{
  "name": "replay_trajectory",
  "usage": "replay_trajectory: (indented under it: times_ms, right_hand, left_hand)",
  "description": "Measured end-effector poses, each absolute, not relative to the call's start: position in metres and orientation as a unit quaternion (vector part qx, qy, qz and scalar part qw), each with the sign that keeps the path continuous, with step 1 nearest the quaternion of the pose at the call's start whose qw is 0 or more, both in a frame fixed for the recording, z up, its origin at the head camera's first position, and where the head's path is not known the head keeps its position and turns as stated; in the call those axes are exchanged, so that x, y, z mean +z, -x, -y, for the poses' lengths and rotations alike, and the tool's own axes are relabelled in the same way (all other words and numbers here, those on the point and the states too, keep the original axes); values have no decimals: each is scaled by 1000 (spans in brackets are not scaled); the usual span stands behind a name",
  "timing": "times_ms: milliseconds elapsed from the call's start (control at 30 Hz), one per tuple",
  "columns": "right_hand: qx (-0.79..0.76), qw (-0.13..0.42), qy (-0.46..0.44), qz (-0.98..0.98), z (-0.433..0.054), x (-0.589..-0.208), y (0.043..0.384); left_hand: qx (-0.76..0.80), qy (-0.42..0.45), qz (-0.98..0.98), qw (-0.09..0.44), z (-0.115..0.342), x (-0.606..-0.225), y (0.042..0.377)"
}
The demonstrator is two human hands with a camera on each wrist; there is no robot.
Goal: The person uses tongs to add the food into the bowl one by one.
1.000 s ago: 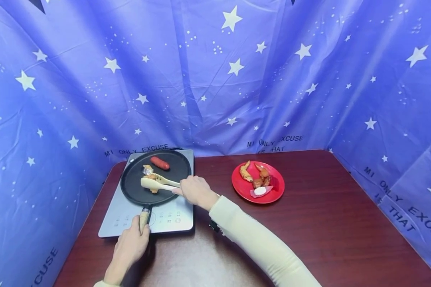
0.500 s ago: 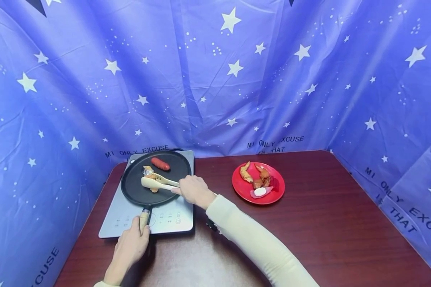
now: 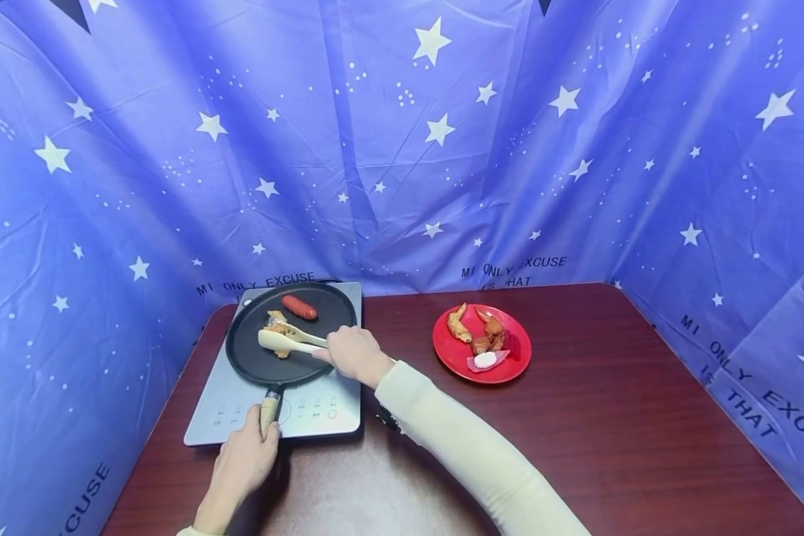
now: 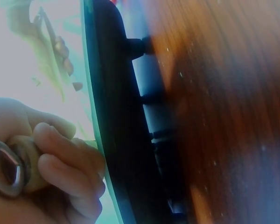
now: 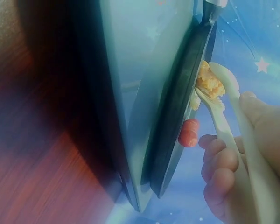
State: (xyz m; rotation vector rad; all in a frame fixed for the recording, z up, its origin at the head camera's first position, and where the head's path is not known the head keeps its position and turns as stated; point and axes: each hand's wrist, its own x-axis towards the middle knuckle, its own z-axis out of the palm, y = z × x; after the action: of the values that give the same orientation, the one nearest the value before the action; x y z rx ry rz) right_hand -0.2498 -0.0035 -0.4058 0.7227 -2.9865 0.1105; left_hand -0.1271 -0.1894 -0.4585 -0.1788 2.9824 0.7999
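My left hand [image 3: 244, 455] grips the pale handle [image 3: 268, 411] of a black frying pan [image 3: 248, 359]; in the left wrist view its fingers [image 4: 67, 175] curl round the handle's end, which has a metal ring [image 4: 7, 168]. My right hand [image 3: 357, 352] holds cream tongs [image 3: 288, 344] over the pan. Between the tongs' tips sits a golden fried chicken piece [image 5: 210, 83], its shiny end showing in the head view; the tongs partly hide it. A red sausage [image 3: 299, 307] lies in the pan beyond them, apart from the tongs.
Under the pan is a silver induction cooker [image 3: 315, 420] on the dark red-brown table [image 3: 610, 387]. A red plate [image 3: 452, 357] to the right bears several food pieces, among them a wing [image 3: 458, 324] and a white-topped item [image 3: 486, 359]. A blue star-print curtain [image 3: 402, 186] encloses the table.
My right hand and the tongs have shifted slightly left, and the chicken piece has moved a little left with them. The left hand stays on the pan handle.
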Motion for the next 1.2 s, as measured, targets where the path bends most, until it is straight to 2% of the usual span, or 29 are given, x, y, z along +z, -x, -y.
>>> replay_trajectory:
  times_ms: [1200]
  right_hand:
    - [39,12,-227,973,27,-400,254]
  left_hand:
    - [260,63,-962,44,188,-455,127]
